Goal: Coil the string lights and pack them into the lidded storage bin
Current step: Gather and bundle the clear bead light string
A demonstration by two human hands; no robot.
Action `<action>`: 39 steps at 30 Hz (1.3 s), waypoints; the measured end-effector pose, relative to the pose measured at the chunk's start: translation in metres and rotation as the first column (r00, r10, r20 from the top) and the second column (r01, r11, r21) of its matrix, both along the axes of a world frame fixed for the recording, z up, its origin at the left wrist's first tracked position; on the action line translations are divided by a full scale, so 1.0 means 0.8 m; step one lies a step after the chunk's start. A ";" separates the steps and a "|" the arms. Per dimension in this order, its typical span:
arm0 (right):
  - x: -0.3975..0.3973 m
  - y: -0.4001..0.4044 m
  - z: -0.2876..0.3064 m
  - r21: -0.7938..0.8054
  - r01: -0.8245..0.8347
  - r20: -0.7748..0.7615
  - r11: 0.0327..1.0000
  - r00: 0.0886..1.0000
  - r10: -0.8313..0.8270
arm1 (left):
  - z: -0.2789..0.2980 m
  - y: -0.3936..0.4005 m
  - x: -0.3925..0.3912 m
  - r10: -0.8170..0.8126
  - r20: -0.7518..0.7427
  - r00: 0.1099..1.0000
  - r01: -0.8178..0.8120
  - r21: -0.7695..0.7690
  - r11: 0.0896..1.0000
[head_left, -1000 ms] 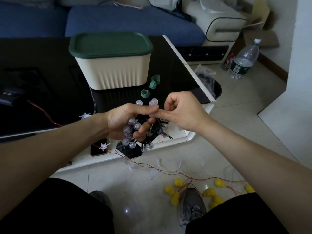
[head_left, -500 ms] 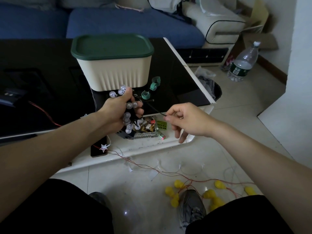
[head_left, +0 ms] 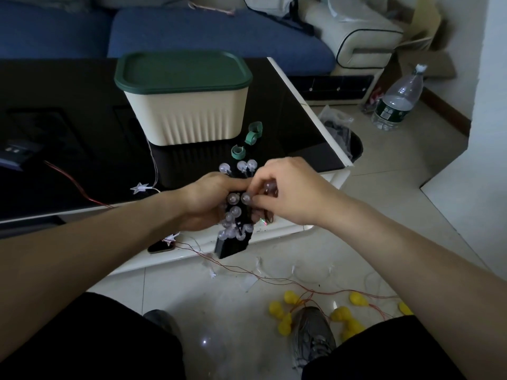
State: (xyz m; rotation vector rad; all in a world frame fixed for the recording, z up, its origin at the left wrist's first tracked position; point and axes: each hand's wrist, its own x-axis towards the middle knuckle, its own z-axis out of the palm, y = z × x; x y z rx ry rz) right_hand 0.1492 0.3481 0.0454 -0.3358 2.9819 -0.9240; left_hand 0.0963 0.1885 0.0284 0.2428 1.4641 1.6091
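Over the tabletop (head_left: 288,111) edge, coiled string lights (head_left: 235,215) are gripped by the left hand (head_left: 211,201), a bulb pinched by the right hand (head_left: 290,190).

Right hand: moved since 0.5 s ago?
Yes. The right hand has swung left, back to the bulb bundle in the left hand, judged against the storage bin.

The scene is seen from one head-worn, wide-angle view, tilted forward and down. Both forearms are taken in from the bottom corners — the hands meet close below the lens, at mid-frame. The black table (head_left: 288,111) lies just beyond, the sofa (head_left: 214,31) farthest off.
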 end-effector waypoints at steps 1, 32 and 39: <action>-0.001 0.001 0.000 -0.123 0.042 0.015 0.991 0.999 -0.040 | -0.001 -0.001 -0.001 -0.043 0.020 0.999 0.043 0.004 0.999; -0.014 0.015 -0.020 -0.325 0.045 0.084 0.945 0.996 -0.018 | -0.016 -0.025 -0.013 -0.129 0.086 0.988 0.130 0.005 0.992; -0.019 0.010 -0.033 -0.322 0.237 0.112 0.916 0.971 -0.212 | -0.019 -0.024 -0.008 -0.121 0.024 0.992 0.123 -0.090 0.988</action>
